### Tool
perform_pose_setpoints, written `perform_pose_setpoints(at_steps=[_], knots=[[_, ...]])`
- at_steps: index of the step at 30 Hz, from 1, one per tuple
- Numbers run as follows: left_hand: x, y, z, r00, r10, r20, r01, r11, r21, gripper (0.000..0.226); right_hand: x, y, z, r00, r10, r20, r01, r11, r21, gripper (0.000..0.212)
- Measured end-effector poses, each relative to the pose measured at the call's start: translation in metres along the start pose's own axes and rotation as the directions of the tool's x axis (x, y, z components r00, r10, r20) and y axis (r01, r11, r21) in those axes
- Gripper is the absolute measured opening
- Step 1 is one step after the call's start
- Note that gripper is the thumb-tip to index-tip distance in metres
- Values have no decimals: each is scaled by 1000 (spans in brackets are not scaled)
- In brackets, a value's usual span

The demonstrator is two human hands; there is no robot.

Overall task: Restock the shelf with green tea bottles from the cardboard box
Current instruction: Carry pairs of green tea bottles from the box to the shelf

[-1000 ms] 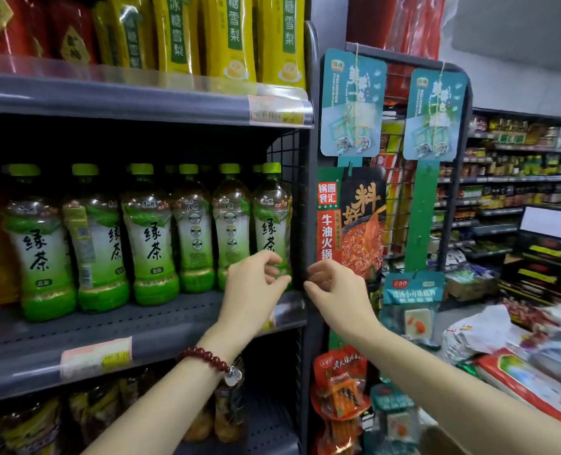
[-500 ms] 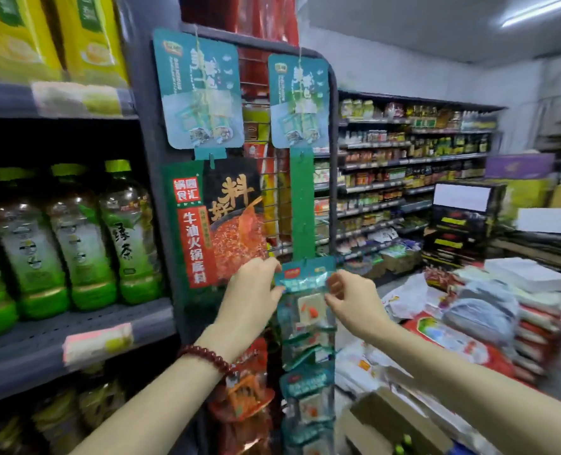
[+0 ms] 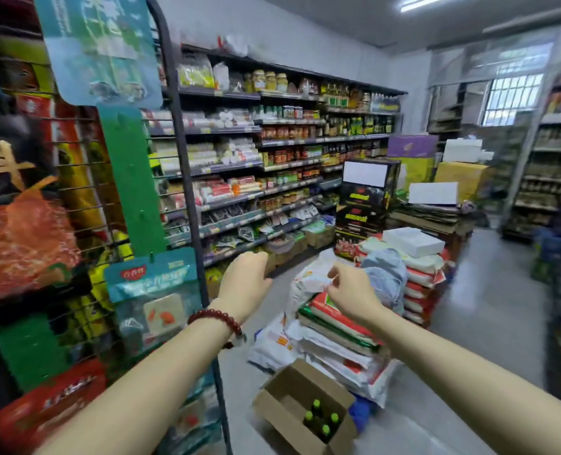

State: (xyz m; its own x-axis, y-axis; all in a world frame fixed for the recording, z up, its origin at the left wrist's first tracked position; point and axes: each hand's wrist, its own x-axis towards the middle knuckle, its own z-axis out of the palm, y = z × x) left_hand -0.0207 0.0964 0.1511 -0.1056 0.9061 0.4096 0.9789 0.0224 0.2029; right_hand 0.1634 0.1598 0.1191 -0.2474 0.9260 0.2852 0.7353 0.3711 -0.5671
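An open cardboard box [image 3: 282, 394] stands on the floor low in the view, with several green-capped tea bottles [image 3: 322, 420] upright inside. My left hand [image 3: 244, 284], with a red bead bracelet at the wrist, hangs in the air well above the box with loosely bent fingers and holds nothing. My right hand [image 3: 351, 290] is raised to its right, fingers loosely curled and empty. The shelf of green tea bottles is out of view.
A wire rack [image 3: 180, 178] hung with snack packets stands at my left. Stacked sacks [image 3: 344, 326] lie on the floor right behind the box. Stocked shelves [image 3: 272, 165] run along the far wall, cartons [image 3: 367, 195] beyond the sacks. Bare grey floor [image 3: 489, 310] stretches right.
My view has swung right and down, away from the tea shelf to the aisle and the box. Both hands have come off the shelf edge and moved right, empty.
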Motion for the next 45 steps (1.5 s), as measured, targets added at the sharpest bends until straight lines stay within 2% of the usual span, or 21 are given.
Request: perform_pose_setpoints(at_steps=[5,9,14,19,23,30,33,37,41,45], knots=[[47,16,44,996,19,89,-19,1000,-3,14,44,36,9,999,33,18,-33,999,-20,19],[94,12,84,989,13,146,-16,1000,20,30,94,61,28,998,36,48,-32,996,-80,23],[153,-5,131,979,-16,203,18,1000,-6,31,155,86,56,994,49,99,-37,992,-119,30],[197,-17,187,948,-86,305,103,994,-39,32,205,120,90,981,46,187,-22,991,-132,13],[220,-21,234,915,-134,381,170,984,-62,33,241,154,112,962,57,266,-20,990,-142,18],[249,-21,335,840,-308,446,332,943,27,27,312,232,170,878,-15,478,113,978,-177,10],[254,-24,383,789,-394,472,421,905,51,32,329,268,203,824,-44,565,153,977,-147,8],[246,-33,453,732,-451,512,518,855,12,31,332,319,262,768,-53,638,157,982,-108,22],[206,-50,537,670,-454,588,575,818,-24,31,315,376,338,734,1,680,101,989,-111,16],[150,-76,636,599,-470,649,617,787,2,31,281,442,423,689,63,722,52,989,-136,27]])
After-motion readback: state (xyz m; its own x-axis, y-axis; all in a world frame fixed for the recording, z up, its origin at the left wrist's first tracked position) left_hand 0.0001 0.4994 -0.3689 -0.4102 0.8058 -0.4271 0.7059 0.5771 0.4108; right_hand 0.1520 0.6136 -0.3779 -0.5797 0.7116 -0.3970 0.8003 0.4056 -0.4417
